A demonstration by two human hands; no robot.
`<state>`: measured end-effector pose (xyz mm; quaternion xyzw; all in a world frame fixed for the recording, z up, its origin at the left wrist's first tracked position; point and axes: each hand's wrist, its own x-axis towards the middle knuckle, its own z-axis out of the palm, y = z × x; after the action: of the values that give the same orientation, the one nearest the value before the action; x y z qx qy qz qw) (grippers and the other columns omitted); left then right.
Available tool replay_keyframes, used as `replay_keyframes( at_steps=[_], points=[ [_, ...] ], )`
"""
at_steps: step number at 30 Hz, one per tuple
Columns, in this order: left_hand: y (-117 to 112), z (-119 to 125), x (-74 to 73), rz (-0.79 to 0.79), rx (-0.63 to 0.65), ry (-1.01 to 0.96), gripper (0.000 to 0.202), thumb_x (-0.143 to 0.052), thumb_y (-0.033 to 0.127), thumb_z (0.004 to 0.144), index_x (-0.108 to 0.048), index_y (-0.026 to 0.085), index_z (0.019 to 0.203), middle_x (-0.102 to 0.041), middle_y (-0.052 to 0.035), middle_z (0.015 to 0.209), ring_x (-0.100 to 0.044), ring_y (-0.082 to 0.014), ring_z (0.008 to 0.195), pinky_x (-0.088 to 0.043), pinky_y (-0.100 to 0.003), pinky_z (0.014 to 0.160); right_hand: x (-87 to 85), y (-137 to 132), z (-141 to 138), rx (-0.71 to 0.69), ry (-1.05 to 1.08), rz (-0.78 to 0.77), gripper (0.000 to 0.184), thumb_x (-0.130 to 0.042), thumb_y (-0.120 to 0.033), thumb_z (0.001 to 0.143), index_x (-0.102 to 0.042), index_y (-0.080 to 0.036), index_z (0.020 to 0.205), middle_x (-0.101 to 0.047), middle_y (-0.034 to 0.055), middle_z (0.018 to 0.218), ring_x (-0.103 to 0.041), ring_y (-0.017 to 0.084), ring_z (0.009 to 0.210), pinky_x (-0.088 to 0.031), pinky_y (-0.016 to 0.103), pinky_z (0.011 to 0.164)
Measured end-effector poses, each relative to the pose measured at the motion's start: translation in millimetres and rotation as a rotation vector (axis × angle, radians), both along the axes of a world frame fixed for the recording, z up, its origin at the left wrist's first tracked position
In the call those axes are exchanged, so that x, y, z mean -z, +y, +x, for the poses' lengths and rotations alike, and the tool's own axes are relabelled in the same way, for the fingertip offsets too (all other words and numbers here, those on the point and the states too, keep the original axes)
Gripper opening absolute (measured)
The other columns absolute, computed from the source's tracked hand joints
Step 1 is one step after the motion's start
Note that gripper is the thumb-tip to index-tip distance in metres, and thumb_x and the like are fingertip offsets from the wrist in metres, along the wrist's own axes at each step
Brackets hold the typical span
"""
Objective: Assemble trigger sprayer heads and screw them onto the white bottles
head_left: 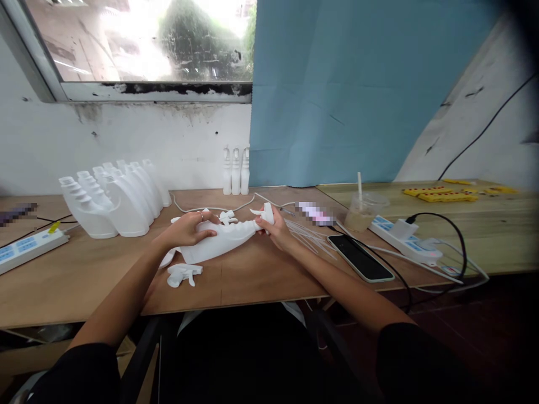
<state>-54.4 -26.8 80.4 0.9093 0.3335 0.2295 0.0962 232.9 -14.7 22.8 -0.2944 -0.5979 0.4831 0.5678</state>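
A white plastic spray bottle (219, 242) lies tilted on its side above the brown table, its neck pointing right. Around its body wraps my left hand (193, 229), a ring on one finger. My right hand (274, 227) grips a white trigger sprayer head (266, 212) at the bottle's neck; how far it is screwed on I cannot tell. Another loose trigger sprayer head (184, 274) rests on the table below my left hand. More white sprayer parts (227, 216) lie behind the bottle, partly hidden by it. Thin white tubes (309, 235) are spread right of my right hand.
Several open-necked white bottles (122, 202) stand at left; three bottles with sprayers (236, 171) stand by the wall. To the right are a black-screened phone (360, 257), a drink cup (360, 213), a power strip (406, 241) with cables, and yellow pieces (440, 193). Another power strip (31, 249) lies left.
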Motion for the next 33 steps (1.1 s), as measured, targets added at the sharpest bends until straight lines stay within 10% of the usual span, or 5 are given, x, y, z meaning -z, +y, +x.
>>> replay_keyframes(
  at_steps=[33],
  points=[
    [-3.7,8.0,4.2,0.072,0.033,0.003,0.032,-0.057,0.045,0.090,-0.060,0.022,0.113,-0.065,-0.0061,0.121,-0.062,-0.0225,0.109,-0.047,-0.035,0.095,-0.7,0.6,-4.7,0.236,0.043,-0.012,0.039,-0.074,-0.049,0.072,-0.047,-0.023,0.083,-0.050,-0.0058,0.060,-0.043,0.008,0.046,-0.034,0.019,0.036]
  ],
)
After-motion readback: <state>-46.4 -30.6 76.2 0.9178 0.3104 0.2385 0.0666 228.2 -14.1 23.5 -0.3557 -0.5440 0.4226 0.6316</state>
